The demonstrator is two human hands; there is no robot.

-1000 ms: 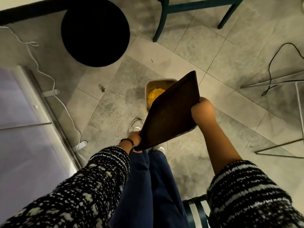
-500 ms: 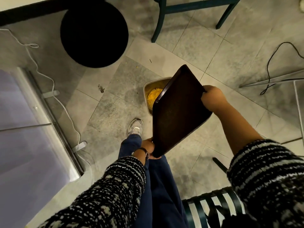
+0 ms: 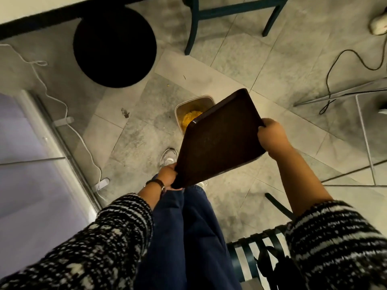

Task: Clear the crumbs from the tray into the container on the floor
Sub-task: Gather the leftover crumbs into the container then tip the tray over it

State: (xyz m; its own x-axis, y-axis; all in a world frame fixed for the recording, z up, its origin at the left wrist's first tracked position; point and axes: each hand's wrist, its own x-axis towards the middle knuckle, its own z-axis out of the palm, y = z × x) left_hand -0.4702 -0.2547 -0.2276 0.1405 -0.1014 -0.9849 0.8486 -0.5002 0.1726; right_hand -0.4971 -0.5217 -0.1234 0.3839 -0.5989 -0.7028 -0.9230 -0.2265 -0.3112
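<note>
Left hand (image 3: 167, 176) grips tray (image 3: 219, 139) near corner, right hand (image 3: 272, 137) grips its right edge; tray tilted above floor container (image 3: 193, 114) holding yellow crumbs (image 3: 189, 119).

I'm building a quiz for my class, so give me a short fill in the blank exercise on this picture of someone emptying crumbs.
1. The left hand and right hand both grip the brown ___.
2. The container stands on the ___.
3. The crumbs inside it are ___ in colour.
Missing words: tray, floor, yellow.
</note>
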